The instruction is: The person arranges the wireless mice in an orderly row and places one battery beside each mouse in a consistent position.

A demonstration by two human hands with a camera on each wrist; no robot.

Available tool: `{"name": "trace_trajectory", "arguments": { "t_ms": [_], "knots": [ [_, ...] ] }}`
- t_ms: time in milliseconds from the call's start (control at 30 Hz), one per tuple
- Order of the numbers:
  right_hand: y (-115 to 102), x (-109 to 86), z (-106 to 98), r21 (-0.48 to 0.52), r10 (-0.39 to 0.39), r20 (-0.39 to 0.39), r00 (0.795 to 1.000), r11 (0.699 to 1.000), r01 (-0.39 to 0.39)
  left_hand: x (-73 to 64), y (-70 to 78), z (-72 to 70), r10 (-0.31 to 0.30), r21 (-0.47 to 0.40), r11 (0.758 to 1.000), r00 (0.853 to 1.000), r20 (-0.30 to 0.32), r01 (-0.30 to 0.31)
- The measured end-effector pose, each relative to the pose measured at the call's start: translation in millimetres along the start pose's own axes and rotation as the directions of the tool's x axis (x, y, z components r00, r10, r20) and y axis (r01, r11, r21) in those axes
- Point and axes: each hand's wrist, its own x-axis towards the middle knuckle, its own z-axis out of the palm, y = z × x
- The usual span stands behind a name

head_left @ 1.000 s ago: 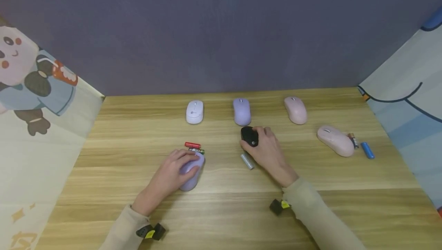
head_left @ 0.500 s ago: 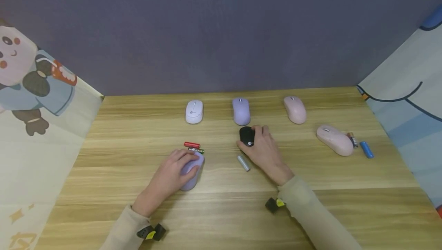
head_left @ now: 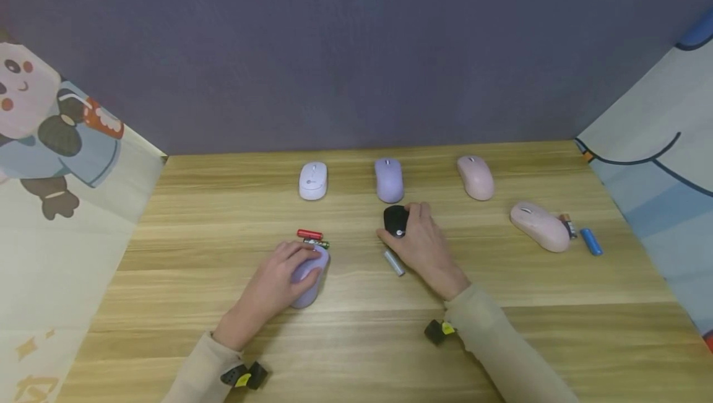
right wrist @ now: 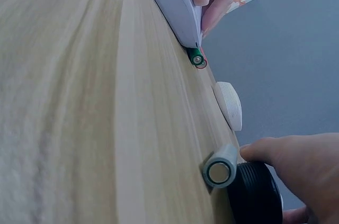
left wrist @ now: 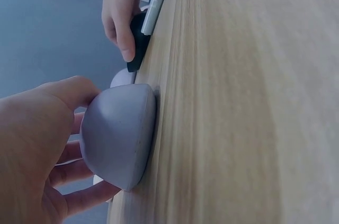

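My left hand (head_left: 274, 280) lies over a lavender mouse (head_left: 306, 293), thumb along one side and fingers curled round the other. A red battery (head_left: 309, 234) and a green battery (head_left: 317, 243) lie at that mouse's front end. With thumb and fingers on either side, my right hand (head_left: 426, 248) holds a black mouse (head_left: 395, 221); its far fingers hide the right edge. Just below the black mouse lies a silver battery (head_left: 394, 263), its end facing the camera in the right wrist view, right beside the thumb.
A white mouse (head_left: 313, 181), another lavender mouse (head_left: 389, 180) and a pink mouse (head_left: 476, 177) stand in a row along the back of the wooden table (head_left: 223, 205). On the right are a second pink mouse (head_left: 539, 226), a brown-and-silver battery (head_left: 569, 226) and a blue battery (head_left: 592, 241).
The right hand has slid slightly left with the black mouse, and its thumb now reaches past the mouse's left edge. The silver battery has shifted a little left. The left hand stays put.
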Motion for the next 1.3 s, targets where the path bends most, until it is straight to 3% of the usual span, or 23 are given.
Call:
{"name": "trace_trajectory", "arguments": {
  "t_ms": [567,1300],
  "knots": [
    [-5.0,-2.6,4.4,0.012,-0.007,-0.041,0.999,1.000,0.007,-0.4,1.1,-0.8,-0.020,-0.004,1.000,1.000,0.020,0.020],
    [-6.2,-5.4,2.3,0.018,-0.001,-0.015,1.000,1.000,0.002,-2.1,2.3,-0.1,-0.018,-0.003,1.000,1.000,0.002,0.018]
  ]
}}
